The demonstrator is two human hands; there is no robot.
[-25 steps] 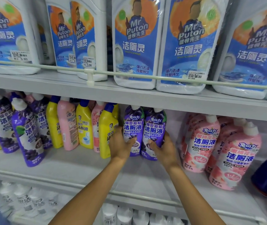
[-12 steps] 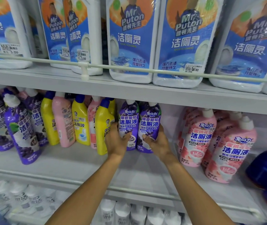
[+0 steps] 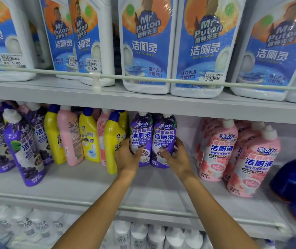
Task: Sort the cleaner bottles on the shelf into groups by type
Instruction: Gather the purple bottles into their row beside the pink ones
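Head view, left hand: we are wrapping our left hand (image 3: 128, 157) round the left grape bottle (image 3: 141, 133), with the thumb lying across its front and the fingers curling round its side.
Head view, right hand: we are clasping the right grape bottle (image 3: 164, 135) with our right hand (image 3: 177, 159) in the same way. The two bottles are standing upright and touching, midway along the middle shelf (image 3: 89, 180).
Risk, neighbour: our left knuckles are sitting just beside a yellow bottle (image 3: 114, 141). We are judging that a sideways drag could knock it into the mixed row behind.
Risk, grip: we are holding each bottle low on its body, so we are expecting the tall necks to tip, or strike the shelf above, on a quick lift.
Risk, sorting: the other purple grape bottles (image 3: 23, 146) are standing well apart at the left, with yellow and pink ones between. Putting this pair down here would be splitting the group.
Grape label: we are reading "兔の力", "爆香葡萄", "洁厕液", "99.9%".
Pink bottles (image 3: 217, 150): these are showing "兔の力", "洁厕液", "99.9%".
Yellow label: we are reading "强效", "洁厕液".
Upper-shelf jugs (image 3: 147, 42): these are showing "Mr Puton", "谱顿先生", "洁厕灵", "TOILET CLEANERS", and price stickers reading "5.00".
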